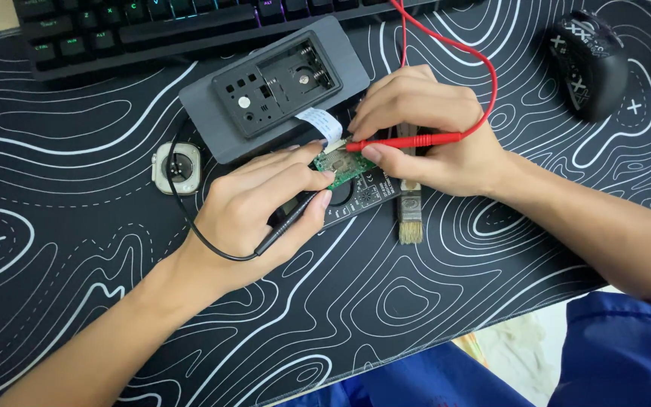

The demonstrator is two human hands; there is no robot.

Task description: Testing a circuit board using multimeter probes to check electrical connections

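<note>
My left hand (261,215) grips a black test probe (289,223) like a pen, its tip toward a small green circuit board (344,166). My right hand (427,128) pinches a red test probe (404,141), whose tip touches the same board from the right. The board lies on a black multimeter (367,192), mostly hidden under both hands. A white ribbon cable (320,123) runs from the board to an opened grey device housing (276,87) just behind.
A patterned black desk mat (77,196) covers the table. A keyboard (152,26) lies along the back edge and a black mouse (585,64) at the back right. A small brush (410,215) lies beside the meter; a round white part (175,167) sits left.
</note>
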